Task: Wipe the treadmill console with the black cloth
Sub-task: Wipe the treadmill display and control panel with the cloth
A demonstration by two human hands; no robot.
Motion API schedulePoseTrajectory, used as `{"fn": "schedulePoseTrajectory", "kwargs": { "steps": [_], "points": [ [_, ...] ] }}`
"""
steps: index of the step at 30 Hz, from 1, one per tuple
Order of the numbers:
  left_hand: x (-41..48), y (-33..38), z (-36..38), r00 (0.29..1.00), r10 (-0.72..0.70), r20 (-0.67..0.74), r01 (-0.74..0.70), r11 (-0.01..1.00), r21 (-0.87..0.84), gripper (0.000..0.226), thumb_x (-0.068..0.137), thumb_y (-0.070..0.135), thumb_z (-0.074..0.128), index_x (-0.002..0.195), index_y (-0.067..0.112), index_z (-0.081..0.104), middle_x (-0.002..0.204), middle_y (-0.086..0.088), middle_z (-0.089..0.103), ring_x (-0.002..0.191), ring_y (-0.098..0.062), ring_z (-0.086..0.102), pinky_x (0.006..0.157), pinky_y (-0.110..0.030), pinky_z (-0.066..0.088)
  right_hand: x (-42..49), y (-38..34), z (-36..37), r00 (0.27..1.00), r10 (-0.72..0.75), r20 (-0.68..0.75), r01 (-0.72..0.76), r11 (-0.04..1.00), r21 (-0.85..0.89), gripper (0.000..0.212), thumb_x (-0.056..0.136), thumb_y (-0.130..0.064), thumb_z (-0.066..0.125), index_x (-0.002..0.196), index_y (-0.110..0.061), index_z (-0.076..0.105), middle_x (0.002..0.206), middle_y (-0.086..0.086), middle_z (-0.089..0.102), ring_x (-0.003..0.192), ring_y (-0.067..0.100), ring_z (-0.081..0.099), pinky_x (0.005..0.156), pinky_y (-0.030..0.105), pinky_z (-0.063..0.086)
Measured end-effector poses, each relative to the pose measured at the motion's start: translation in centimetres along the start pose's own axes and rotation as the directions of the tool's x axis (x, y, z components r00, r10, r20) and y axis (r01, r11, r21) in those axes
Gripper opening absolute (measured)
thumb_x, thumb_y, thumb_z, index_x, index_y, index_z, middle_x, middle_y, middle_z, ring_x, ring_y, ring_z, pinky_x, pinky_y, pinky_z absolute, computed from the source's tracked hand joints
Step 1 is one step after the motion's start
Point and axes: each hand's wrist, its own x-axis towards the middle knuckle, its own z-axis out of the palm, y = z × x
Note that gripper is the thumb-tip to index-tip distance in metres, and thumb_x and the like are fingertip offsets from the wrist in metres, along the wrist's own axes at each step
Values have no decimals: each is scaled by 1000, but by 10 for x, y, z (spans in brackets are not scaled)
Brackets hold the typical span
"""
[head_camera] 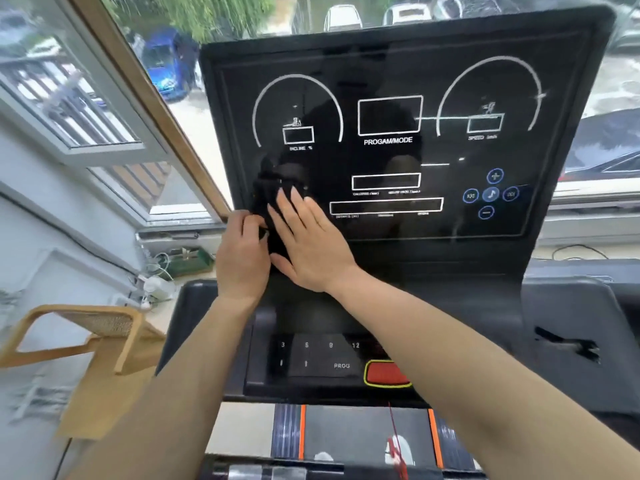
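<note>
The treadmill console [388, 157] is a glossy black panel with white gauge arcs and boxes, facing me. A black cloth [268, 194] lies against its lower left corner, hard to tell apart from the dark panel. My left hand [242, 254] pinches the cloth's lower left edge with bent fingers. My right hand [308, 237] lies flat, fingers spread, pressing the cloth onto the panel from the right.
Below the console sit a keypad [318, 355] and a red stop button [386, 373]; the belt [363, 434] runs beneath. An open window frame [149, 109] stands close on the left, with a wooden chair [86, 337] and cables on the sill [166, 271].
</note>
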Motion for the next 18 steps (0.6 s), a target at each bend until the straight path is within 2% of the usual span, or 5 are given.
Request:
{"fn": "schedulePoseTrajectory", "kwargs": {
  "steps": [2,4,7,12,18],
  "points": [
    [-2,-9,-5,995,-90,30,91,996,-4,13,87,-3,63,101,-2,63,111,-18,59,81,-37,62,63,-39,45,6,-14,3,999,-29,23,29,1000,-8,80,101,-59,29,159,-6,15,167,19,9,155,35,1,124,44,-7],
    [1,-4,-6,993,-113,20,113,993,-21,12,89,-1,60,101,-1,62,111,-17,57,82,-35,61,66,-35,41,3,-7,2,998,-58,20,59,998,-29,79,102,-58,27,159,-6,15,167,18,11,155,34,4,125,43,-3],
    [14,24,0,998,4,-61,-8,998,-64,11,88,-2,61,99,0,61,105,-17,58,80,-30,58,64,-29,39,-16,33,-3,999,-31,-41,29,999,-44,74,103,-53,33,159,-7,17,166,18,17,154,34,11,125,42,3],
    [44,119,33,960,250,-123,-266,954,-139,12,88,1,64,98,7,65,102,-8,62,79,-21,60,60,-28,50,-76,116,-14,960,274,-59,-276,960,-40,77,103,-50,37,158,-5,11,164,25,18,152,39,14,125,45,9],
    [22,222,76,869,493,41,-477,857,-197,19,82,1,68,100,10,65,104,-7,59,83,-21,57,48,-32,52,-161,175,-16,770,637,39,-637,771,-7,83,101,-53,28,154,8,10,157,38,20,148,50,17,123,51,14]
  ]
}}
